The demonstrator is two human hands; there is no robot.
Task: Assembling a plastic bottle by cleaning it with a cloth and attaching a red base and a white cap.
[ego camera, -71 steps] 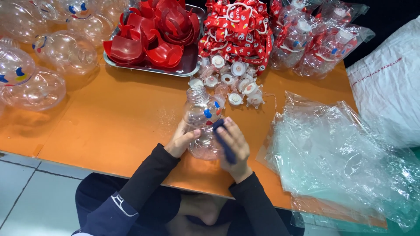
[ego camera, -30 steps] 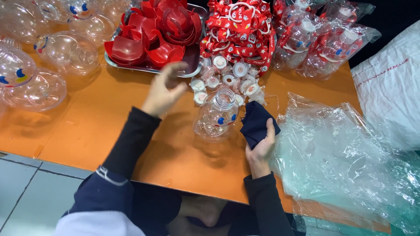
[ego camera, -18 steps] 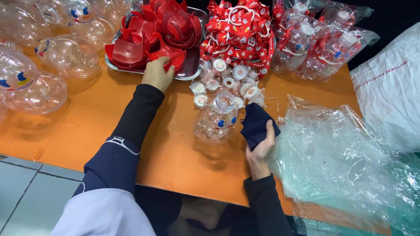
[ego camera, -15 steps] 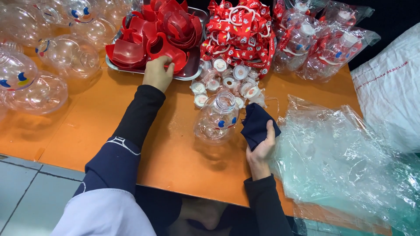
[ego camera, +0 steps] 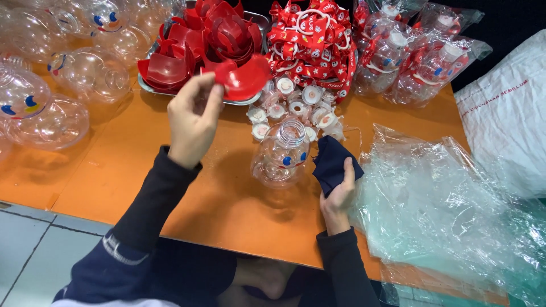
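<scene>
Item: clear round plastic bottle [ego camera: 282,153], upright, uncapped, mid orange table [ego camera: 102,176]. Left hand [ego camera: 193,116], up-left of it, pinches red curved plastic piece [ego camera: 245,77]. Right hand [ego camera: 339,190], beside it, fingers closed around dark blue cloth [ego camera: 331,165], apparently not touching bottle. Risk: unsteadied, a nudge could tip it.

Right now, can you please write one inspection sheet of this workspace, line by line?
Surface: orange table, bare in the middle.
Job's things: clear bottle upright, uncapped; red part; dark cloth.
Clutter: tray of red parts; white caps; red straps; empty bottles at left; bagged bottles; clear bags.
Grippers: left hand pinches the red part above the table; right hand grips the cloth beside the bottle.
Cables: nothing seen.
Surroundings: white sack at right; tiled floor.
</scene>
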